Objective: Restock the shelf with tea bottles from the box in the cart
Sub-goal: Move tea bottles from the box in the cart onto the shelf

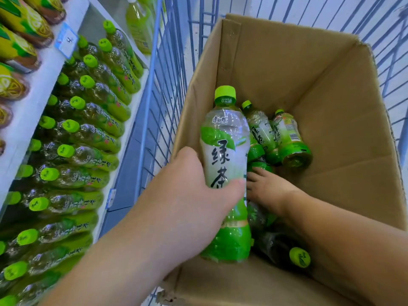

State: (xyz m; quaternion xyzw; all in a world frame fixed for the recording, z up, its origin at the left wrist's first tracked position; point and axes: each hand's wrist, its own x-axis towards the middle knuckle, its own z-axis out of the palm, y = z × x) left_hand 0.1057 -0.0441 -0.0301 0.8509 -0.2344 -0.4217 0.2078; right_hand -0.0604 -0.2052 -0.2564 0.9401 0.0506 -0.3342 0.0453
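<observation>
My left hand point(187, 195) grips a green tea bottle point(226, 151) with a lime cap, upright above the near left corner of the open cardboard box point(331, 89). My right hand point(268, 188) reaches down into the box behind that bottle, its fingers resting on bottles lying there; whether it grasps one is hidden. Several more tea bottles point(287, 138) lie at the bottom of the box, and one capped bottle point(299, 257) lies near my right forearm. The shelf point(84, 129) on the left holds rows of the same green tea bottles.
The box sits inside a blue wire cart point(163, 85) standing right beside the shelf. An upper shelf level carries yellow-labelled brown drink bottles point(19, 47). White shelf edges bear price tags point(66, 43).
</observation>
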